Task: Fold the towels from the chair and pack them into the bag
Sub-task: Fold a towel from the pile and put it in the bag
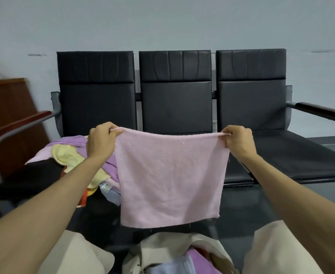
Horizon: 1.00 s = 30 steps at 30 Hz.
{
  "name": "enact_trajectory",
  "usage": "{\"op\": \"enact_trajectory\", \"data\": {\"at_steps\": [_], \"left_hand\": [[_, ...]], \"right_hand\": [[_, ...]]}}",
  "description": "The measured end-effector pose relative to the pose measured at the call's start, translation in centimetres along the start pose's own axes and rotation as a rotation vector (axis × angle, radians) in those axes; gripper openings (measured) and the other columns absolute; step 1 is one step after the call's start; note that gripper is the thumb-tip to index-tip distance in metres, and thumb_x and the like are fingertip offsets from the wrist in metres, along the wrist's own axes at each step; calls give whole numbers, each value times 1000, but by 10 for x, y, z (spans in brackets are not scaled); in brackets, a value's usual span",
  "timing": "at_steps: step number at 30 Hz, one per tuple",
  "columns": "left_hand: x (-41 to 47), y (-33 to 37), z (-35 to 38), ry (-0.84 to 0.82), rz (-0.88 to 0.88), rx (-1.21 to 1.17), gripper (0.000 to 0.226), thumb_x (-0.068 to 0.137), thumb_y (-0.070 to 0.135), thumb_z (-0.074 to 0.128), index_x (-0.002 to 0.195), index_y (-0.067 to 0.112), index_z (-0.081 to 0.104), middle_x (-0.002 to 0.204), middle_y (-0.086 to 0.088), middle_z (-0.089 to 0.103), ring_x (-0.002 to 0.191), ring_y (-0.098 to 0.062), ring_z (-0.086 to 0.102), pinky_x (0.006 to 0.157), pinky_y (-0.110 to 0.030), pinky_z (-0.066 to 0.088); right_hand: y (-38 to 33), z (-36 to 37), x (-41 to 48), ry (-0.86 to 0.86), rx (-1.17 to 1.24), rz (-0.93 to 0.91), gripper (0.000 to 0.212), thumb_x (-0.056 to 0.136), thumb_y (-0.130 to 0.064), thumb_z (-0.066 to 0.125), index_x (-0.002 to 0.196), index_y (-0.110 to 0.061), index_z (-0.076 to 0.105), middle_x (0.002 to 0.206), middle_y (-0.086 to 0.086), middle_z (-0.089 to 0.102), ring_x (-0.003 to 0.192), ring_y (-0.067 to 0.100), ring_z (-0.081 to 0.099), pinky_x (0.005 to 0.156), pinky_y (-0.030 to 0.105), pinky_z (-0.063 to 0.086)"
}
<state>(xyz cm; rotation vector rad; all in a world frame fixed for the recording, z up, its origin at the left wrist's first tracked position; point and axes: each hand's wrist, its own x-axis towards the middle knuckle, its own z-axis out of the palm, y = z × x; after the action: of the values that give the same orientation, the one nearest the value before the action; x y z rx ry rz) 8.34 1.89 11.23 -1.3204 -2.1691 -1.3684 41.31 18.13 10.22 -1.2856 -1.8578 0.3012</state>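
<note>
Between my knees [77,254], at the bottom of my view, sits the beige cloth bag [158,244] with its mouth open. A purple towel [197,258] and a pale blue towel [170,266] lie inside it.

Above the bag I hold the pink towel [170,175] up in the air, spread flat and hanging straight down, its lower edge just over the bag's mouth. My left hand [101,141] pinches the top left corner between thumb and curled fingers. My right hand [238,141] pinches the top right corner the same way. Both hands are clamped on the cloth and held well apart, so the top edge is stretched almost tight with a slight sag in the middle.

Behind my left forearm, the pile of towels [73,153] lies loose on the left seat of the chair [174,99]: purple, yellow, pale pink and a bit of white, crumpled together and spilling toward the seat's front edge. The chair is a black three-seat bench with dark wood armrests [320,111] at both ends. Its middle seat is hidden behind the pink towel, and the right seat shows only its black cushion.

A brown wooden panel [8,115] leans beyond the left armrest. Behind everything stands a pale grey wall [162,22].
</note>
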Motion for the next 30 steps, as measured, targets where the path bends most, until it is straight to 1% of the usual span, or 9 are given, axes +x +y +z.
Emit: {"op": "enact_trajectory", "data": {"at_steps": [2, 6, 10, 14, 17, 20, 25, 27, 30], "left_hand": [[3, -2, 6, -8, -24, -21, 14, 95, 19, 58, 90, 11, 68, 82, -6, 66, 69, -25, 61, 62, -37, 52], [12, -5, 26, -20, -120, -129, 15, 96, 18, 57, 89, 9, 66, 75, -6, 64, 46, -23, 63, 63, -34, 53], [29, -9, 53, -44, -318, -352, 11, 96, 14, 57, 95, 5, 64, 88, -7, 63, 56, -28, 68, 62, -39, 59], [59, -19, 91, -62, -406, -449, 7, 95, 10, 58, 90, 8, 63, 93, -14, 66, 71, -27, 71, 70, -37, 60], [82, -28, 121, -93, -394, -451, 8, 95, 8, 57, 88, 8, 62, 92, -15, 68, 80, -26, 71, 73, -33, 59], [95, -40, 147, -99, -351, -387, 9, 94, 16, 59, 86, 12, 61, 89, -8, 69, 85, -25, 68, 77, -39, 57], [72, -49, 170, -150, -223, -275, 8, 94, 11, 54, 86, 11, 56, 88, -4, 58, 81, -19, 49, 67, -26, 33], [53, -56, 171, -184, -243, -277, 14, 94, 11, 52, 81, 15, 54, 84, -4, 60, 79, -23, 56, 68, -29, 41], [16, -67, 168, -296, -352, -343, 20, 97, 16, 49, 79, 24, 51, 83, -9, 66, 72, -27, 69, 71, -46, 58]], "right_hand": [[3, 7, 6, -6, -54, -6, 27, 86, -2, 54, 97, -18, 73, 74, 10, 67, 69, 31, 66, 69, 42, 58], [6, 23, 21, -8, -136, -20, 31, 86, 0, 50, 97, -20, 71, 66, 9, 66, 56, 27, 66, 67, 39, 58], [9, 38, 45, -34, -55, 5, 27, 93, 0, 47, 98, -13, 70, 69, 11, 66, 46, 22, 66, 60, 38, 60], [19, 63, 81, -21, -58, 19, 31, 87, 0, 49, 103, -11, 72, 90, 13, 69, 77, 32, 66, 72, 41, 58], [27, 81, 104, -24, -59, 7, 33, 88, 1, 44, 102, -7, 72, 89, 11, 68, 80, 30, 61, 66, 31, 49], [33, 96, 120, -3, -49, -44, 31, 91, 3, 42, 102, -2, 71, 88, 10, 68, 78, 24, 59, 67, 25, 40], [48, 115, 110, -1, -45, -73, 29, 95, -3, 46, 112, -4, 70, 103, 11, 72, 92, 26, 64, 74, 22, 40], [60, 119, 93, -70, -78, -56, 27, 92, -4, 51, 109, -6, 72, 103, 11, 73, 96, 29, 65, 76, 20, 41], [74, 117, 61, -240, -89, -6, 24, 87, -4, 55, 102, -8, 73, 91, 10, 74, 88, 25, 69, 77, 25, 49]]}}
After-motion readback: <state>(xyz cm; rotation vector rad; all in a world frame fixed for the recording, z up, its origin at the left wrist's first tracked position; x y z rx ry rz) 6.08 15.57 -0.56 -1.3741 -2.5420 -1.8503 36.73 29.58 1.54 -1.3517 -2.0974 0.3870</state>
